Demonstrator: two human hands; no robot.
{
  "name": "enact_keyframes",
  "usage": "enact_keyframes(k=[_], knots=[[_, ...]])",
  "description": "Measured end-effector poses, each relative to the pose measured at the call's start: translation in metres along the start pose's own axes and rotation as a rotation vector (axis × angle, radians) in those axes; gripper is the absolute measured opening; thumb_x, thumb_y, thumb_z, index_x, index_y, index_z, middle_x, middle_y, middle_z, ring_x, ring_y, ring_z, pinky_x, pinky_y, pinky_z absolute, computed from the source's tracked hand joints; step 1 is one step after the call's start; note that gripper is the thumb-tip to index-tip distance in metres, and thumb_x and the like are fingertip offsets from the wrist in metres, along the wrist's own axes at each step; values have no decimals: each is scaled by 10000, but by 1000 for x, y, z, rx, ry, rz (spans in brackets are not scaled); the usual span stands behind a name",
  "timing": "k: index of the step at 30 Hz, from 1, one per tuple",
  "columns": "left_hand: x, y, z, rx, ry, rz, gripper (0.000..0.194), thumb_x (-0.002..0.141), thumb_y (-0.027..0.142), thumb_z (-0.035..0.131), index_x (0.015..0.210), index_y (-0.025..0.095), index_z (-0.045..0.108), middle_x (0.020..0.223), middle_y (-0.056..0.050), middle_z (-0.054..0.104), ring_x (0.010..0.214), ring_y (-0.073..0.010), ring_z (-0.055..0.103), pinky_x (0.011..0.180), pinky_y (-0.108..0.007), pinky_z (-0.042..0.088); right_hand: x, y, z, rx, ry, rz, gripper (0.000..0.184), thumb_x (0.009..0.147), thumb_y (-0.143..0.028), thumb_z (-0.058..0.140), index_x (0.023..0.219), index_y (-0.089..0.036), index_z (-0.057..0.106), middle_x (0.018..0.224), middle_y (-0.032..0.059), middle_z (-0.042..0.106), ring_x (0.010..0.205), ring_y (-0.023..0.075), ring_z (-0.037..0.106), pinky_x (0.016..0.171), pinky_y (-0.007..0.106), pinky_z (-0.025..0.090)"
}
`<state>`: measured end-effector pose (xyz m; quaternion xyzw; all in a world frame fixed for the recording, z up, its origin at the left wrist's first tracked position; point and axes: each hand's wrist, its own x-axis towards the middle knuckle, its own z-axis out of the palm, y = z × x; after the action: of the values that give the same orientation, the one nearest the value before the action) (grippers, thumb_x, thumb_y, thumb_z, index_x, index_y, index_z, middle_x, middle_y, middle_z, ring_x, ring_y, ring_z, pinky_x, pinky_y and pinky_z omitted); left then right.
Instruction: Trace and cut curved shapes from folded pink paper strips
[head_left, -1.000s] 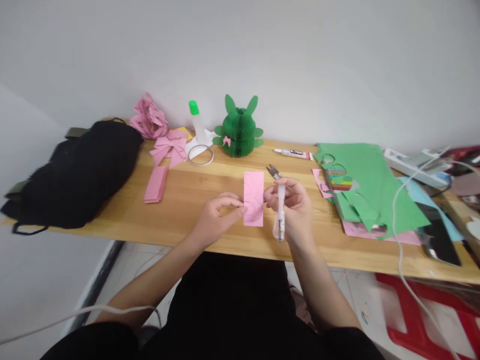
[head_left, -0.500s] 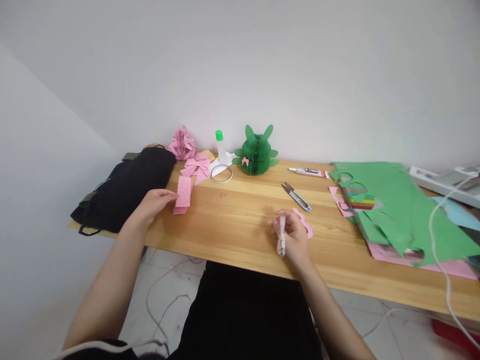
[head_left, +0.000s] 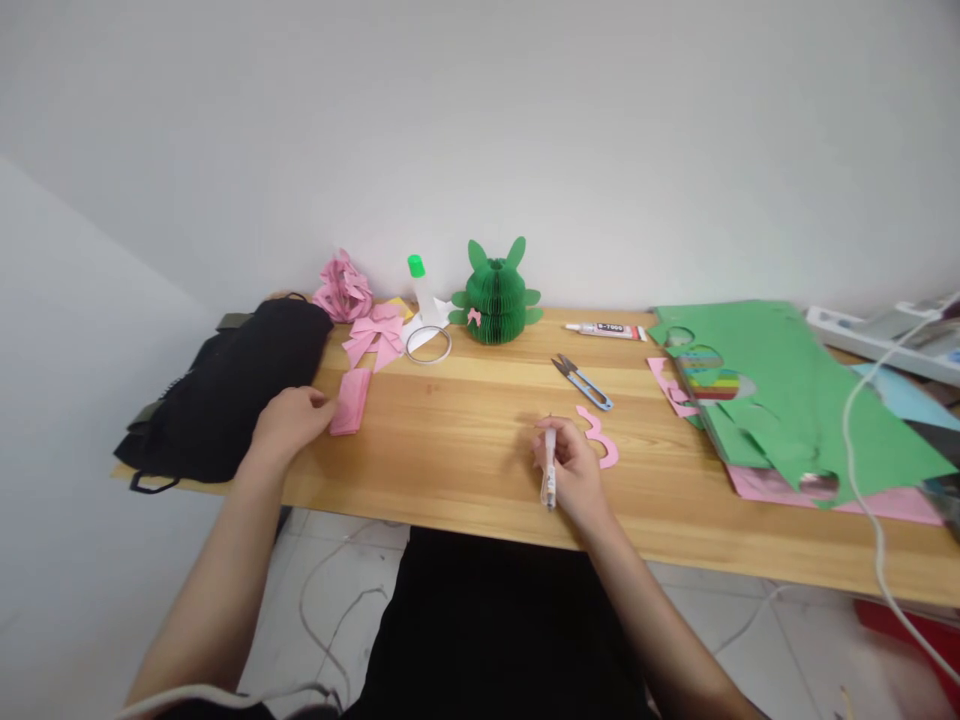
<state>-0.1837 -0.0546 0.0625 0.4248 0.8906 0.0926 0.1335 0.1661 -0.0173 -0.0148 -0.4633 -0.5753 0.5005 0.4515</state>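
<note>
My left hand [head_left: 291,418] rests on the wooden table [head_left: 465,440] with curled fingers, its fingertips touching the near edge of a stack of pink paper strips [head_left: 350,401]. My right hand [head_left: 571,462] is closed round a white pen [head_left: 550,468] that points toward me. Just right of that hand lies a small pink cut-out paper shape [head_left: 600,438]. Small blue-handled snips [head_left: 583,381] lie behind it.
A black bag [head_left: 225,385] fills the table's left end. At the back stand a pink paper flower [head_left: 343,288], a pink bow [head_left: 379,333], a green-capped glue bottle [head_left: 421,290], a tape ring [head_left: 429,345], a green honeycomb-paper figure [head_left: 496,292] and a glue tube [head_left: 606,328]. Green paper sheets [head_left: 780,390] lie right.
The pink rectangle both hands held a second ago is gone from the middle. My left hand has gone left to the pink stack; my right hand rests with the pen by the cut-out.
</note>
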Motion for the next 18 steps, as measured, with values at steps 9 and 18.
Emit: enact_keyframes(k=[9, 18], knots=[[17, 35, -1, 201, -105, 166, 597, 755, 401, 507, 1304, 170, 537, 1075, -163, 679, 1097, -383, 592, 831, -396, 466, 0, 6, -3, -3, -40, -8, 199, 754, -269, 579, 948, -225, 572, 659, -47, 546, 544, 120, 515, 526, 254, 419], [34, 50, -5, 237, -252, 140, 444, 687, 321, 507, 1089, 169, 622, 964, -157, 674, 803, -314, 679, 580, -316, 496, 0, 10, -3, 18, -47, -14, 247, 734, -207, 562, 980, -223, 577, 710, -23, 602, 585, 134, 560, 531, 255, 438]])
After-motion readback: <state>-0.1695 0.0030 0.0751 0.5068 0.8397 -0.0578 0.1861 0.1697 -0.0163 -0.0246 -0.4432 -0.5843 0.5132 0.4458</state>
